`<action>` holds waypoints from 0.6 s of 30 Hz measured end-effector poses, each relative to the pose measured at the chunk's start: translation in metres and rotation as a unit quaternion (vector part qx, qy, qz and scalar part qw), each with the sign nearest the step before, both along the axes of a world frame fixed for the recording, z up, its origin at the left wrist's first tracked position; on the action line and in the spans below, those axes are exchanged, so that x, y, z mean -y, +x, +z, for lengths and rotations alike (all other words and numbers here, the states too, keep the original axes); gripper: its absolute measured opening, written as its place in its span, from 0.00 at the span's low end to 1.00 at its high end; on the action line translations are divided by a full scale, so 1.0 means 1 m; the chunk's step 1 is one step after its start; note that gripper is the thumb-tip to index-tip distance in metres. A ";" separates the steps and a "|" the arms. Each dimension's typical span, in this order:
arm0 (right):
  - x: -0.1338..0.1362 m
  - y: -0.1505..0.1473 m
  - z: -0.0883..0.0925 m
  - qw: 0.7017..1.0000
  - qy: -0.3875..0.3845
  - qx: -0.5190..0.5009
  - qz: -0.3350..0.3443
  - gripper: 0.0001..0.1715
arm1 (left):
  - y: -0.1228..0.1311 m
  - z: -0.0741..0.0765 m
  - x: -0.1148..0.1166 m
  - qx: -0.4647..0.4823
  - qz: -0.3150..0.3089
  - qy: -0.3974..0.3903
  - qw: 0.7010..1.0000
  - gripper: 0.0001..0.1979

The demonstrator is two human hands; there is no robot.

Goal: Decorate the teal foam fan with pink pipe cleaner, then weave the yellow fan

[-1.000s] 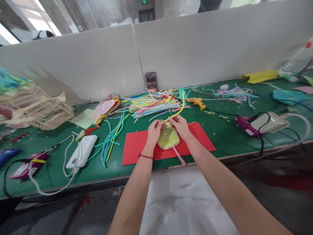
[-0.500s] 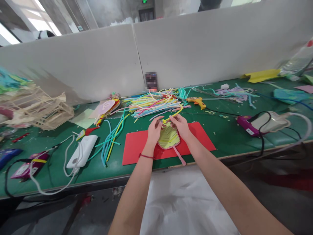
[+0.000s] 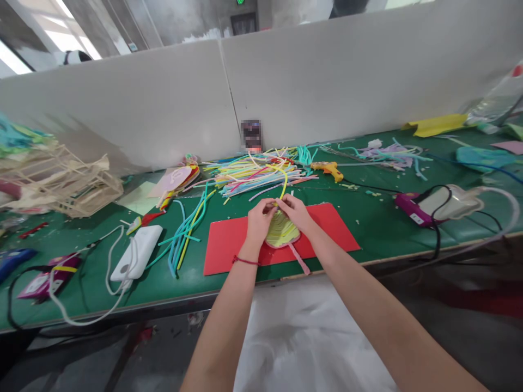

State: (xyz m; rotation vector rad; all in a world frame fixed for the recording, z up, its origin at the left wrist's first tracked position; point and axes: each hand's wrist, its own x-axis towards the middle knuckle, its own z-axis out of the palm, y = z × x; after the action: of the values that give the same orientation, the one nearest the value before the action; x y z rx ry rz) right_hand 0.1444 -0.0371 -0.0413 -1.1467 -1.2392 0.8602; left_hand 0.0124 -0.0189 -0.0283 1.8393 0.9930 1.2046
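A small fan-shaped piece (image 3: 281, 232) lies on a red sheet (image 3: 226, 247). Curved yellow-green strips cover its face, and a pink stem (image 3: 301, 260) points toward me. At its top edge my left hand (image 3: 261, 218) and my right hand (image 3: 295, 212) meet, fingertips pinched together on a yellow pipe-cleaner-like strip (image 3: 285, 185). The loose end of that strip arches up and away, over the pile behind. My fingers hide the held end and the upper part of the fan-shaped piece.
Behind the hands lies a pile of coloured strips (image 3: 253, 177), with an orange glue gun (image 3: 330, 170) to its right. Blue and green strips (image 3: 186, 231) and a white power bank (image 3: 138, 253) with cables lie left. A wooden stick frame (image 3: 77, 182) stands far left; a grey partition (image 3: 327, 81) rises behind.
My hands have drawn together at the top of the fan-shaped piece. The yellow strip's free end has swung from leaning right to standing more upright and curling left.
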 end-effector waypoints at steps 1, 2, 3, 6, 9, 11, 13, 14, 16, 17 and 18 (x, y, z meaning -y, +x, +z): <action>0.000 0.000 0.000 1.000 0.000 0.004 0.002 0.26 | 0.000 0.000 0.000 -0.006 0.000 0.005 1.000 0.09; 0.000 0.001 0.000 1.000 0.000 0.007 0.003 0.26 | 0.000 0.000 0.000 -0.011 -0.001 0.010 1.000 0.09; 0.000 0.001 0.000 1.000 0.000 0.008 0.003 0.26 | 0.000 -0.001 0.000 -0.016 -0.002 0.014 1.000 0.09; -0.001 0.003 0.000 1.000 0.002 0.011 0.000 0.27 | 0.001 -0.002 0.000 -0.028 -0.006 0.024 0.999 0.10; -0.002 0.003 -0.001 1.000 0.000 0.012 -0.001 0.26 | 0.001 -0.002 -0.001 -0.035 -0.003 0.031 0.999 0.10; -0.001 0.002 -0.001 1.000 -0.003 0.013 0.000 0.26 | 0.001 -0.002 -0.001 -0.039 0.002 0.034 0.999 0.10; 0.000 0.002 0.000 1.000 -0.005 0.015 0.002 0.25 | 0.001 -0.001 -0.001 -0.042 0.009 0.036 0.998 0.10; 0.001 0.001 0.000 1.000 -0.005 0.017 0.002 0.25 | 0.001 -0.001 0.000 -0.043 0.012 0.037 0.998 0.09; 0.001 0.001 0.001 1.000 -0.004 0.021 0.003 0.25 | 0.000 0.000 0.000 -0.045 0.020 0.037 0.998 0.08; 0.002 0.001 0.001 1.000 -0.004 0.023 0.003 0.25 | 0.000 0.000 0.001 -0.046 0.023 0.037 0.998 0.07; 0.002 0.001 0.001 1.000 -0.003 0.025 0.004 0.25 | 0.000 0.000 0.001 -0.046 0.027 0.036 0.998 0.06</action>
State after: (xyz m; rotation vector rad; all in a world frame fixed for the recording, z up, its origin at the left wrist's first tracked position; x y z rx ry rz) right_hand 0.1451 -0.0392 -0.0400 -1.1763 -1.2830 0.8462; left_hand 0.0125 -0.0200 -0.0279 1.9519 1.0682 1.2107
